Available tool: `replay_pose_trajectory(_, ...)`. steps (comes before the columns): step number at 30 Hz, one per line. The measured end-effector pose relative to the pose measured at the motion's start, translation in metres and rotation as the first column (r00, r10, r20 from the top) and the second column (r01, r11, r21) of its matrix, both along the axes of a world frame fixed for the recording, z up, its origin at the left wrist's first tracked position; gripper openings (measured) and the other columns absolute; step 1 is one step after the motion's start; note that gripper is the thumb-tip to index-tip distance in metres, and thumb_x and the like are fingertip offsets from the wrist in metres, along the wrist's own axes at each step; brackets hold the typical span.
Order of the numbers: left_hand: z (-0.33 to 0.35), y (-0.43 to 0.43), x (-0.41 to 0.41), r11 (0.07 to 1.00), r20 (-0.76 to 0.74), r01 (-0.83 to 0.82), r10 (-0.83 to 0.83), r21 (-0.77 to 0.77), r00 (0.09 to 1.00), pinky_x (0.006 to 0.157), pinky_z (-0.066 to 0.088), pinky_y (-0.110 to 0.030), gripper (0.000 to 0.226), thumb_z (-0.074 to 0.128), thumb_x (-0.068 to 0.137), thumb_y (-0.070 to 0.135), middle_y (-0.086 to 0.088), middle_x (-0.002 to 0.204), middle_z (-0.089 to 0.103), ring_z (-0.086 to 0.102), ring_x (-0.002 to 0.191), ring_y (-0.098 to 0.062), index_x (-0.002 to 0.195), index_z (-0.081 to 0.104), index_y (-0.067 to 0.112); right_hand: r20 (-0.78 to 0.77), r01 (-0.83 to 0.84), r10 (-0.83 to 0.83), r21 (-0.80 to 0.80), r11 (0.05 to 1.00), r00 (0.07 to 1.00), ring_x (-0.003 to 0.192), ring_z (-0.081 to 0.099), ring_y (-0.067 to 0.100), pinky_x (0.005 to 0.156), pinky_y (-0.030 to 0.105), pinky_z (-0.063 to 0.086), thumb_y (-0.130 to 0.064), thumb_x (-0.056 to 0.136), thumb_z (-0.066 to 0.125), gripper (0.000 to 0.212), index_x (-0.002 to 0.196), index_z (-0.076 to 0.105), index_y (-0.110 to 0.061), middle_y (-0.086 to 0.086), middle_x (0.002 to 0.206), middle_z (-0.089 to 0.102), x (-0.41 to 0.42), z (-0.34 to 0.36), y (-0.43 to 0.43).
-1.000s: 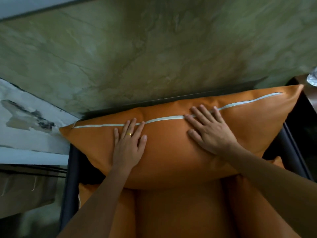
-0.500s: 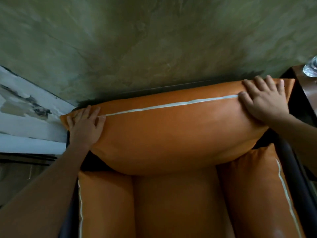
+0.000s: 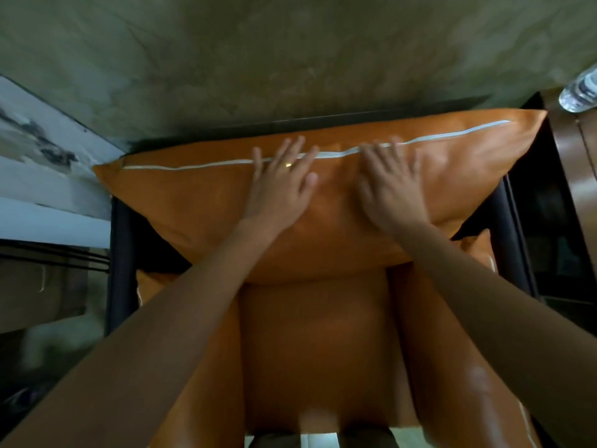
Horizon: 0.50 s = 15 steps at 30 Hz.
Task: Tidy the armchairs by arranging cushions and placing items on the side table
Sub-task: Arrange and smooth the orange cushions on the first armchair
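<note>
Softness is my first judgement of the back cushion (image 3: pixel 323 234): it bulges and dents under my palms, so it should be light, squashy and easy to plump. Its smooth, shiny cover looks slippery. I would take hold at the two end corners or along the white piping (image 3: pixel 200 165), not on the slick face.

It lies across the top of the armchair (image 3: pixel 118 253), against the back rail and above the seat cushion (image 3: pixel 313 350). My left hand (image 3: pixel 281 189) and right hand (image 3: pixel 392 195) rest flat near its middle, side by side. The left fingers (image 3: pixel 292 148) are straight and spread, their tips over the piping, with a ring (image 3: pixel 288 164) on one. The right fingers (image 3: pixel 394 156) are straight too, closer together and somewhat blurred. Neither hand pinches anything.

By my count there is one back cushion, one seat cushion and two side cushions (image 3: pixel 478 250), the left one mostly hidden behind my arm. One clear bottle (image 3: pixel 580 92) stands on the counter (image 3: pixel 571 147) at the right, well apart from my hands.
</note>
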State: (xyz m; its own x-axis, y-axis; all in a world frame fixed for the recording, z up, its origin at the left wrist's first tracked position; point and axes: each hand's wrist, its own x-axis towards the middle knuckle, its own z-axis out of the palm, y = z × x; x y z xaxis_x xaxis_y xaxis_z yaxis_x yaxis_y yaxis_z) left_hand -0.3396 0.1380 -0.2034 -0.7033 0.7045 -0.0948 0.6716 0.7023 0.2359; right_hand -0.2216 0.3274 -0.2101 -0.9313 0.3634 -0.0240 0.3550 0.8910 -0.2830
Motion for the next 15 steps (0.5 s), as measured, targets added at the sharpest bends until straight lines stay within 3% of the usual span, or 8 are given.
replay_pose_trajectory(2, -0.01, 0.025, 0.005, 0.999, 0.043, 0.021, -0.019, -0.048, 0.999, 0.12, 0.004, -0.062, 0.052, 0.027, 0.104, 0.045, 0.0, 0.164, 0.026, 0.017, 0.153, -0.02, 0.154, 0.03, 0.033, 0.088, -0.164, 0.164, -0.002, 0.986, 0.983, 0.156, 0.005, 0.026, 0.122, 0.055, -0.004, -0.045, 0.105, 0.025, 0.055, 0.158, 0.025, -0.028, 0.002, 0.166, 0.023, -0.014, -0.013, -0.019)
replay_pose_trajectory(4, -0.019, 0.027, 0.003, 0.992, 0.052, 0.007, -0.001, -0.129, 0.999, 0.122, 0.004, -0.058, 0.054, 0.025, 0.103, 0.048, 0.0, 0.165, 0.025, 0.016, 0.153, -0.02, 0.155, 0.028, 0.035, 0.129, -0.211, 0.205, 0.029, 0.977, 0.97, 0.156, 0.002, 0.023, 0.123, 0.052, -0.006, -0.052, 0.105, 0.018, 0.057, 0.158, 0.024, -0.031, -0.001, 0.167, 0.02, -0.018, -0.021, -0.011)
replay_pose_trajectory(9, -0.022, -0.037, -0.024, 0.976, 0.011, 0.005, -0.002, -0.217, 1.0, 0.124, 0.006, -0.051, 0.06, 0.013, 0.103, 0.059, -0.001, 0.167, 0.016, 0.011, 0.154, -0.021, 0.158, 0.015, 0.035, 0.15, -0.164, 0.139, 0.165, 0.973, 0.979, 0.155, 0.009, 0.024, 0.125, 0.049, 0.004, -0.058, 0.102, 0.02, 0.061, 0.158, 0.023, -0.034, 0.002, 0.166, 0.024, 0.003, -0.027, 0.052)
replay_pose_trajectory(15, -0.014, -0.147, -0.06, 0.935, -0.043, -0.225, 0.222, -0.275, 0.974, 0.123, 0.009, -0.053, 0.066, 0.009, 0.101, 0.065, -0.004, 0.166, 0.019, 0.012, 0.154, -0.025, 0.158, 0.015, 0.033, 0.106, -0.009, -0.016, 0.228, 0.974, 0.994, 0.154, 0.013, 0.029, 0.123, 0.054, 0.006, -0.054, 0.1, 0.028, 0.059, 0.155, 0.029, -0.031, 0.005, 0.164, 0.026, 0.026, -0.018, 0.102)
